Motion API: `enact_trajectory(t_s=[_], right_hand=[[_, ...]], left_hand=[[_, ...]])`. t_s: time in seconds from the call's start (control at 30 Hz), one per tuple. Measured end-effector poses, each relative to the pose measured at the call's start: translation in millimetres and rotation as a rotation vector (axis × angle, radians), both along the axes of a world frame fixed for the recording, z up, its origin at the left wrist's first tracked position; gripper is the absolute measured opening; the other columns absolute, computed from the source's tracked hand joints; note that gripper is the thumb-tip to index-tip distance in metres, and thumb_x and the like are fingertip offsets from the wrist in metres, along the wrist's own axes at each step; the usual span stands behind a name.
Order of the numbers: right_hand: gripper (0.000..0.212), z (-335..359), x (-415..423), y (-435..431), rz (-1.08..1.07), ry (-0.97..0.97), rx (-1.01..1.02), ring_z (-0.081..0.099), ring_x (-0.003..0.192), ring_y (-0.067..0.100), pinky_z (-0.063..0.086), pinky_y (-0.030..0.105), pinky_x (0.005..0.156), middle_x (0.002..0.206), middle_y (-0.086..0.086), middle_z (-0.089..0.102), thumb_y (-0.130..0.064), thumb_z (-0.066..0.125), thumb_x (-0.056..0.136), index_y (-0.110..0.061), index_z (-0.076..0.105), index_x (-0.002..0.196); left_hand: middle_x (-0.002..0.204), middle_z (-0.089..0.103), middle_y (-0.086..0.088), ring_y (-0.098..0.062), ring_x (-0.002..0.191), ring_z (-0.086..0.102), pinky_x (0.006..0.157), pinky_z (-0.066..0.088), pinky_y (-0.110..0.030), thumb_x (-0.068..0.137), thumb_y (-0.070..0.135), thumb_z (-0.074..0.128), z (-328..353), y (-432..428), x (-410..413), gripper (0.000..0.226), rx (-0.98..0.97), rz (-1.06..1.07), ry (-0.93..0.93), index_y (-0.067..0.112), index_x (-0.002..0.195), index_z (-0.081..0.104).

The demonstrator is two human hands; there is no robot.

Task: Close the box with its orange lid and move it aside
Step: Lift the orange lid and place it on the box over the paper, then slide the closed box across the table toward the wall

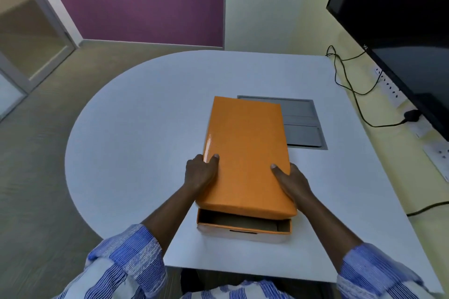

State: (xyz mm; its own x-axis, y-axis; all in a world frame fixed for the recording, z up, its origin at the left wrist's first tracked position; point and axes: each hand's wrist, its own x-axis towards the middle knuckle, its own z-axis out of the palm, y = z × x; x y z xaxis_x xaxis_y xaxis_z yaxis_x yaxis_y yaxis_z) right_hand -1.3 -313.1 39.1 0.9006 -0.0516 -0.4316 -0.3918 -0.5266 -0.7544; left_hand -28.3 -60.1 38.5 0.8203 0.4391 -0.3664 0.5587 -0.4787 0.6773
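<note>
Orange lid gripped at both long edges by left hand and right hand, offset toward 12 o'clock over box at table centre; near end uncovered. Skewed lowering may jam a corner.

— Any lettering to read here?

— Hardly; the large black flat screen at the right carries a small pale logo on its lower bezel, near the corner over the white socket strip; it is too small and tilted to make out.

— And the glossy orange cardboard lid?

— Plain; no print shows on it, nor on the pale grey table.
</note>
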Motion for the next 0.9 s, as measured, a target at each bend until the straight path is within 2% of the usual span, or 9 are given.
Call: enact_trajectory(t_s=[0.1,0.2,0.33,0.47,0.6,0.67,0.77,0.9], right_hand=[[0.072,-6.4,-6.2,-1.6,-0.012,0.040,0.023,0.060,0.115,0.031,0.050,0.041,0.092,0.137,0.008,0.059,-0.060,0.059,0.091,-0.019,0.040,0.147],[0.075,-9.6,-11.7,-5.5,0.017,0.055,0.029,0.059,0.118,0.030,0.049,0.040,0.090,0.139,0.008,0.058,-0.059,0.061,0.090,-0.020,0.037,0.150],[0.085,-11.9,-19.3,-14.2,0.065,0.097,0.050,0.060,0.118,0.030,0.051,0.045,0.092,0.142,0.007,0.056,-0.065,0.064,0.085,-0.022,0.033,0.151],[0.089,-12.2,-33.8,-20.1,0.090,0.159,0.078,0.057,0.118,0.028,0.051,0.044,0.091,0.144,0.003,0.052,-0.064,0.069,0.081,-0.026,0.028,0.151],[0.096,-15.2,-49.2,-24.2,0.129,0.170,0.063,0.054,0.123,0.029,0.050,0.046,0.096,0.147,0.002,0.048,-0.062,0.073,0.078,-0.029,0.022,0.153],[0.098,-16.5,-55.2,-24.7,0.149,0.165,0.053,0.052,0.126,0.029,0.049,0.044,0.096,0.149,0.002,0.046,-0.059,0.074,0.079,-0.029,0.019,0.154],[0.098,-17.5,-63.8,-25.1,0.158,0.148,0.043,0.050,0.129,0.030,0.047,0.043,0.096,0.151,0.003,0.043,-0.056,0.072,0.083,-0.028,0.014,0.156],[0.097,-19.8,-73.0,-26.7,0.153,0.133,0.091,0.048,0.131,0.030,0.047,0.047,0.102,0.154,0.004,0.039,-0.052,0.070,0.085,-0.028,0.009,0.158]], left_hand=[[0.134,0.063,-0.014,-0.033,0.113,0.064,0.087,0.053,-0.037,0.096,0.064,0.046,-10.8,-3.2,-8.9,0.071,-0.018,-0.026,0.054,0.007,0.137,0.053],[0.133,0.062,-0.016,-0.035,0.114,0.064,0.095,0.055,-0.046,0.090,0.069,0.049,-19.4,-4.6,-20.5,0.078,-0.047,-0.046,0.112,0.006,0.136,0.050],[0.139,0.058,-0.016,-0.037,0.117,0.063,0.094,0.056,-0.047,0.076,0.081,0.049,-23.5,-2.4,-36.4,0.100,-0.072,-0.090,0.157,0.007,0.142,0.041],[0.145,0.052,-0.013,-0.036,0.122,0.060,0.085,0.055,-0.040,0.079,0.072,0.067,-24.6,-3.2,-53.4,0.098,-0.088,-0.133,0.223,0.011,0.148,0.032],[0.154,0.040,-0.007,-0.035,0.134,0.049,0.095,0.053,-0.046,0.070,0.062,0.082,-15.6,-7.1,-74.4,0.115,-0.163,-0.220,0.231,0.017,0.153,0.015],[0.154,0.038,-0.005,-0.033,0.136,0.047,0.094,0.052,-0.043,0.068,0.055,0.086,-13.7,-8.7,-83.4,0.120,-0.163,-0.268,0.200,0.018,0.153,0.009],[0.153,0.040,-0.005,-0.032,0.135,0.049,0.092,0.051,-0.039,0.068,0.052,0.089,-15.5,-11.4,-90.2,0.122,-0.107,-0.314,0.154,0.018,0.153,0.008],[0.148,0.045,-0.011,-0.034,0.129,0.054,0.094,0.056,-0.045,0.058,0.061,0.090,-21.3,-10.0,-90.8,0.128,-0.005,-0.333,0.175,0.016,0.150,0.014]])
